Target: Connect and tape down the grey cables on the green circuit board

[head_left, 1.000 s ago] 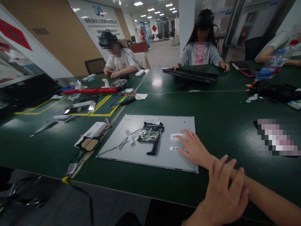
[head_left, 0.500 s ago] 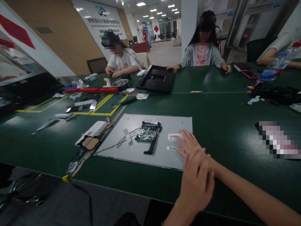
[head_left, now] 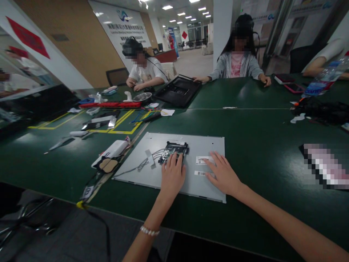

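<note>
A flat pale grey panel lies on the green table in front of me. On it sits a green circuit board in a black bracket, with grey cables taped down to its left. My left hand lies over the lower part of the board and bracket, fingers stretched out and hiding part of them. My right hand rests palm down with fingers spread on the panel's right side, beside two white labels. Neither hand grips anything.
A white battery-like pack with a cable stands left of the panel. Farther off lie a red strip, a metal dish and a black frame touched by a co-worker's hand. A phone-like slab lies right.
My left hand has left my right wrist and moved left onto the circuit board. The right hand stays on the panel. Across the table, the black frame has tilted under the co-worker's hand.
</note>
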